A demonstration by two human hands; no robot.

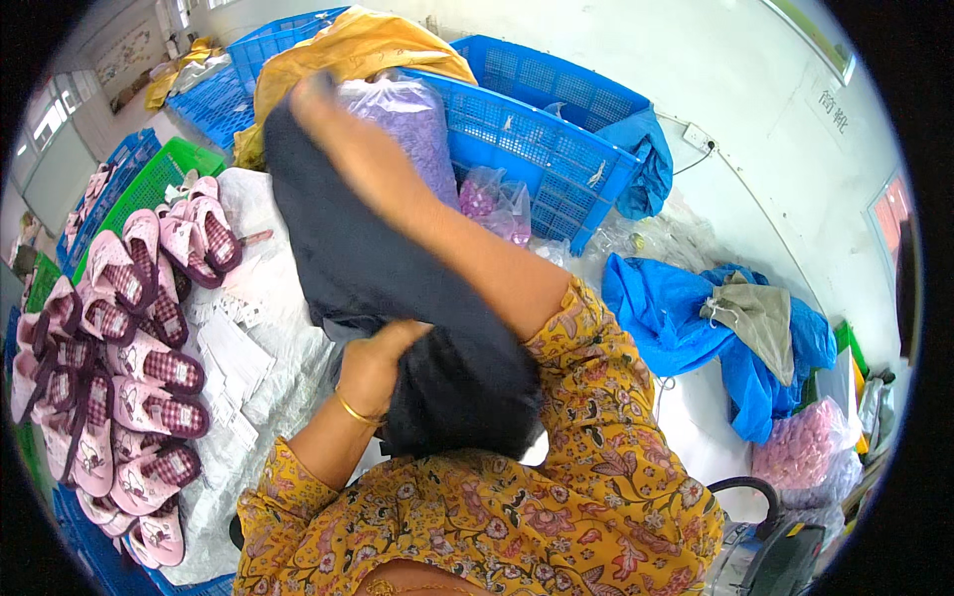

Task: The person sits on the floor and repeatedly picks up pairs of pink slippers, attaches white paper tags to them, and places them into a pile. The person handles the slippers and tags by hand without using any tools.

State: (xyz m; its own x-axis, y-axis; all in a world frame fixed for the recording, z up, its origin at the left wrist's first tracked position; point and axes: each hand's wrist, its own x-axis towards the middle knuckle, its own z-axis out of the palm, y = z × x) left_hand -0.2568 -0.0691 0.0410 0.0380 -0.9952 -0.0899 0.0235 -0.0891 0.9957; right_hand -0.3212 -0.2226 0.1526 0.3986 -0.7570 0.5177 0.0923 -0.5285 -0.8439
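Observation:
A large black cloth [348,238] stretches from my lap up toward the yellow sack. My left hand [370,370], with a gold bangle at its wrist, is closed on the cloth's lower part. Its thumb lies over the fabric and the other fingers are mostly hidden. My right arm reaches across to the cloth's far end, where my right hand [333,124] touches its upper edge. That hand is smeared by motion, so its grip is unclear. To the left of the cloth, white paper slips [231,363] lie on a whitish plastic sheet [283,372].
Many pink slippers [149,368] with checked insoles are heaped at the left. Blue crates [542,149], a yellow sack [373,45] and a bag of purple pieces [407,129] stand ahead. Blue sheeting [676,318] and a bag of pink pieces [795,447] lie at the right.

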